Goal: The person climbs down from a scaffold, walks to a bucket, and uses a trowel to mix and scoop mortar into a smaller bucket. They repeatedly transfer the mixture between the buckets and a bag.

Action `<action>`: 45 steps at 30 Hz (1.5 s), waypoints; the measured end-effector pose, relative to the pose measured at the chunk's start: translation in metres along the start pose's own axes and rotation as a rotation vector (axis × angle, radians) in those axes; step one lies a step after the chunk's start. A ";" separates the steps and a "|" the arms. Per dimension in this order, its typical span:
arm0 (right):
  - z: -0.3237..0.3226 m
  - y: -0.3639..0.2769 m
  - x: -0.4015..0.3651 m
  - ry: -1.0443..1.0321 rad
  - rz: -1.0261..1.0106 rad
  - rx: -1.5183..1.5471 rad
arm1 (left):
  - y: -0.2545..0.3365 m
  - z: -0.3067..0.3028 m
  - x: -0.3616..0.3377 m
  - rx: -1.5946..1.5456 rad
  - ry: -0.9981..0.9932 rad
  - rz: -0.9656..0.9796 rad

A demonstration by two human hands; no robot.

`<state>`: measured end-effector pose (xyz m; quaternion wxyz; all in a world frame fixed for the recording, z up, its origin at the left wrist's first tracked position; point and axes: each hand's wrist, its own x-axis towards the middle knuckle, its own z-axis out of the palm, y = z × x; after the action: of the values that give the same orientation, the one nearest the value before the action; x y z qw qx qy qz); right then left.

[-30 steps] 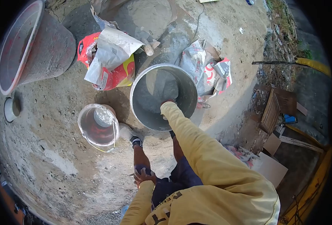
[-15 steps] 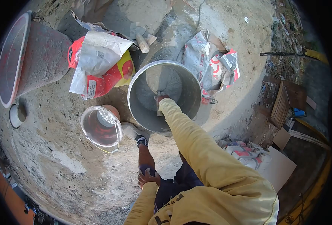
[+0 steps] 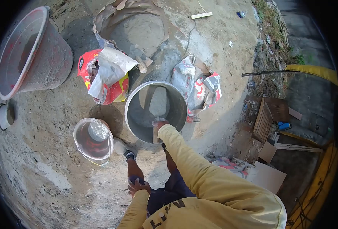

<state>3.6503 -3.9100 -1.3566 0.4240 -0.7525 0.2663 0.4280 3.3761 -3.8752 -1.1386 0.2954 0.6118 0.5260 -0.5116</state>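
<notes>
My right hand (image 3: 160, 123) is closed round the light handle of a trowel, reaching down into a large round bucket (image 3: 179, 118). The trowel's broad blade (image 3: 158, 100) is coated grey and points away from me inside the bucket. Grey material lines the bucket's bottom and walls. My left hand (image 3: 138, 187) rests on my bent left knee with its fingers spread, holding nothing. Left of the large bucket stands a smaller bucket (image 3: 82, 142) with a wire handle and pale material inside.
A red and yellow bag (image 3: 117, 89) and a torn white bag (image 3: 184, 76) stand just beyond the bucket. Farther back lies an open brown sack (image 3: 159, 15) with grey powder. A big tub (image 3: 54, 65) is tilted at far left. Wooden boards (image 3: 270, 177) lie at right.
My right hand has drawn back toward me and the near rim with the trowel, so its blade now shows more fully. My left hand stays on the knee. The view has shifted.
</notes>
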 end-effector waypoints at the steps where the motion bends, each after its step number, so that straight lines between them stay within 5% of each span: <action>1: -0.003 -0.001 -0.011 -0.019 -0.018 0.120 | -0.003 0.001 0.000 -0.005 0.011 0.012; 5: -0.011 -0.014 -0.077 0.074 -0.241 -0.191 | -0.012 -0.001 0.004 -0.062 -0.004 0.011; 7: -0.002 -0.080 -0.174 0.117 -0.247 -0.390 | -0.016 -0.004 0.003 -0.075 0.000 0.020; 9: -0.005 -0.043 -0.174 0.120 -0.458 -0.503 | -0.023 0.000 0.010 -0.089 -0.039 0.013; 15: 0.040 -0.038 -0.252 -0.138 -0.640 -0.758 | -0.044 0.000 0.013 -0.194 -0.059 0.021; 19: 0.106 -0.023 -0.245 -0.742 0.019 -0.342 | -0.051 0.012 0.019 -0.251 -0.054 -0.001; 22: 0.162 0.000 -0.203 -0.906 0.459 -0.083 | -0.056 0.008 0.018 -0.268 -0.058 0.008; 24: 0.192 0.032 -0.157 -1.069 0.558 0.070 | -0.058 0.007 0.018 -0.266 -0.057 0.015; 27: 0.211 0.054 -0.139 -0.959 0.633 0.148 | -0.060 0.008 0.020 -0.267 -0.078 0.006; 36: 0.145 -0.004 -0.203 -1.099 0.661 0.198 | -0.053 -0.005 0.019 -0.246 -0.070 0.036; 38: 0.107 -0.023 -0.225 -1.109 0.481 0.107 | -0.050 -0.005 0.019 -0.244 -0.073 0.028; 45: -0.028 -0.081 -0.248 -0.643 0.033 -0.049 | -0.031 -0.002 0.014 -0.123 -0.003 0.051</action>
<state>3.6020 -3.8845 -1.1002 0.4614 -0.5841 0.1203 0.6568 3.3461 -3.8598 -1.1459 0.3462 0.6049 0.5404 -0.4713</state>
